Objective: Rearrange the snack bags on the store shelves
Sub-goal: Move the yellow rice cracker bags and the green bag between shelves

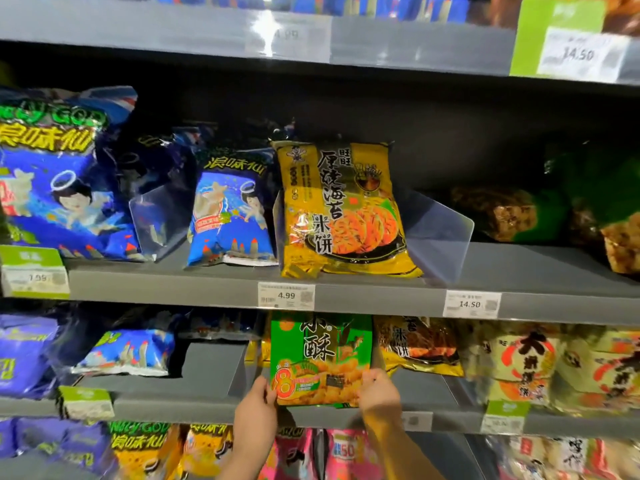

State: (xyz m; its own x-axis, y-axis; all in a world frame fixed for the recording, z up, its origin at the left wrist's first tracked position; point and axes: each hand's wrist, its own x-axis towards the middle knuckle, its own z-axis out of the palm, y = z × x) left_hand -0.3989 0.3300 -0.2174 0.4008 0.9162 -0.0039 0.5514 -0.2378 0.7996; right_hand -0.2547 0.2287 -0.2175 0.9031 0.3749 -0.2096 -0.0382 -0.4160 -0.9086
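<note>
A green snack bag (320,358) with orange puffs printed on it stands upright on the lower grey shelf (173,407). My left hand (256,407) grips its lower left corner and my right hand (379,393) grips its lower right corner. Behind it to the right lies a yellow rice-cracker bag (417,344). On the shelf above, a larger yellow rice-cracker bag (341,209) leans back between clear dividers, with a blue bag (230,216) to its left.
Big blue bags (59,178) fill the middle shelf's left; dark green and brown bags (519,216) sit at its right. A clear divider (436,233) stands right of the yellow bag. Price tags (286,295) line the shelf edges. More bags crowd the bottom row.
</note>
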